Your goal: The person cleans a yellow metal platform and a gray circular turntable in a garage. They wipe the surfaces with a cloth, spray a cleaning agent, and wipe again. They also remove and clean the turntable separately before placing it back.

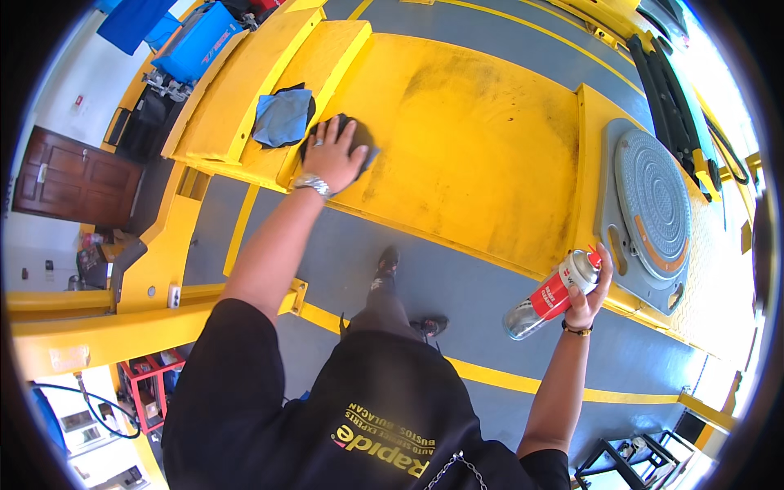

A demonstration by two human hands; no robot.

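My left hand (333, 157) lies flat with its fingers spread on a dark cloth (362, 136), pressing it against the yellow platform (457, 155) near its left end. Just left of that hand, a blue-and-black folded cloth (283, 117) rests on the raised yellow step. My right hand (590, 300) is wrapped round a spray can (539, 304) with a red and white label and a red nozzle. The can is tilted, its nozzle end up and to the right, over the platform's near right edge. Dark smudges mark the platform's yellow surface.
A grey round turntable plate (653, 192) sits at the platform's right end. Yellow beams (122, 327) stand at the left, beside a red cart (151, 388). A blue machine (194, 42) is at the far left. A black trolley (633, 457) stands at the lower right.
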